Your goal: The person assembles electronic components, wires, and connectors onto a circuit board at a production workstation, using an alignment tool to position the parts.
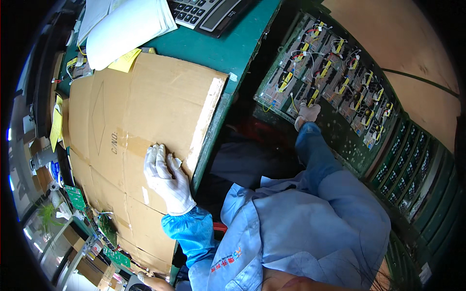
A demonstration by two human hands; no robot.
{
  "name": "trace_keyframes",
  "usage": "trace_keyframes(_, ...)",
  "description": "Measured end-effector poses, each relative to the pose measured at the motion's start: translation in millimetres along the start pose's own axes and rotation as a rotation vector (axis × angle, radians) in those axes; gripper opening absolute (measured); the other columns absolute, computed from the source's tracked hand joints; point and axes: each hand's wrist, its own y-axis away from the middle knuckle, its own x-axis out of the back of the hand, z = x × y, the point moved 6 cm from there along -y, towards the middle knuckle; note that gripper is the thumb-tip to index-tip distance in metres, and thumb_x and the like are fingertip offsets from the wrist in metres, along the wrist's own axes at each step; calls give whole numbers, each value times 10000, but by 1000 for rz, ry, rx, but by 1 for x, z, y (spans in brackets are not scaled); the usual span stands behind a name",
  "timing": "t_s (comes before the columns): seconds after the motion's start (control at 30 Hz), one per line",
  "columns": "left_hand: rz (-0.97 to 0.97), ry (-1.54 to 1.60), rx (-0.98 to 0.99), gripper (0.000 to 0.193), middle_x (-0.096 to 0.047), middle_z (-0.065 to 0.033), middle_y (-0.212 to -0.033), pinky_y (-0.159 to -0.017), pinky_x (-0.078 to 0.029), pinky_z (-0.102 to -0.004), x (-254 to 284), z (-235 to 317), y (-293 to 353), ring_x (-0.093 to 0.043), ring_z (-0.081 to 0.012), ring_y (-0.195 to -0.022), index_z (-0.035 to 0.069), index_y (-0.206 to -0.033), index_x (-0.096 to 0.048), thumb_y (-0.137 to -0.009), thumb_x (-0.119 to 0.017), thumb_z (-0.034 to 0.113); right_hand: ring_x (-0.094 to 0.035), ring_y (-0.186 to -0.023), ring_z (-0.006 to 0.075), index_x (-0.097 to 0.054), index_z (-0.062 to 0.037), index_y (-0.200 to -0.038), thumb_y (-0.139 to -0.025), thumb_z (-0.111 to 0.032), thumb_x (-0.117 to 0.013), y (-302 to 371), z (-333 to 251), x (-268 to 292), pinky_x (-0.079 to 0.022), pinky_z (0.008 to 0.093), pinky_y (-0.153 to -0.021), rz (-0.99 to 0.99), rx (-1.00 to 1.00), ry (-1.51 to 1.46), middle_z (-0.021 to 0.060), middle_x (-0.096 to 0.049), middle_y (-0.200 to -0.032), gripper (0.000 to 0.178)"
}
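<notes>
My left hand (167, 182), in a white glove, lies palm down with its fingers stretched out on a flat brown cardboard sheet (160, 106). It holds nothing. Out to the right, my right hand (307, 114), also gloved, reaches to the near edge of a green tray (349, 155). Its fingers are closed at a circuit board with a yellow-labelled part (313, 97); the fingertips are partly hidden. Several similar circuit boards with yellow parts, white wires and black wires (343, 86) stand in rows on that tray.
A green table (218, 51) lies under the cardboard, with a calculator (206, 13) and white papers (128, 34) on top. Yellow slips (125, 60) stick out by the papers. Stacked green trays (412, 160) stand at the right. Green circuit boards (75, 198) lie at the left.
</notes>
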Motion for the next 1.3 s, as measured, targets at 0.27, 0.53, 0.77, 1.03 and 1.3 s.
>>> trace_keyframes(0.27, 55, -2, -29, 266, -628, -177, -1131, -953, -469, -430, -1, 7, -10, -589, -361, -1089, 10, -1103, -640, -838, -632, -6, -659, -857, 352, -543, 59, -1020, -726, -270, -826, -43, 39, -41, -515, 414, -742, -67, 43, 129, 207, -654, -970, 524)
trace_keyframes(0.53, 198, 117, -111, 324, -637, -147, -1078, -885, -503, -425, 15, -14, -3, -621, -345, -1018, 47, -1090, -627, -772, -658, -3, -640, -711, 182, -692, 71, -880, -756, -128, -798, -16, 30, -66, -531, 372, -619, -547, 13, -211, 99, -690, -845, 258)
trace_keyframes(0.77, 208, 50, -25, 401, -610, -148, -1123, -914, -486, -422, 35, -31, 22, -588, -336, -1086, 40, -1137, -608, -748, -688, 91, -597, -659, 190, -611, -20, -1026, -825, -243, -747, -28, 40, -64, -500, 299, -475, -882, -88, -103, 70, -630, -893, 329)
trace_keyframes(1.03, 442, -546, 324, 551, -539, -207, -1233, -972, -431, -471, 164, -214, 71, -524, -382, -1145, 25, -1247, -533, -737, -705, 144, -669, -886, 274, -467, 74, -1308, -921, -299, -609, -91, 1, -1, -592, 317, -583, -393, 361, 365, 228, -598, -1165, 556)
trace_keyframes(1.3, 149, -787, 875, 411, -600, -142, -1154, -867, -474, -472, 244, -411, 199, -569, -323, -1089, 86, -1128, -611, -768, -712, 256, -644, -795, 215, -489, 69, -1280, -961, -181, -548, -13, -115, 44, -568, 275, -565, -520, 382, -282, 196, -596, -1167, 410)
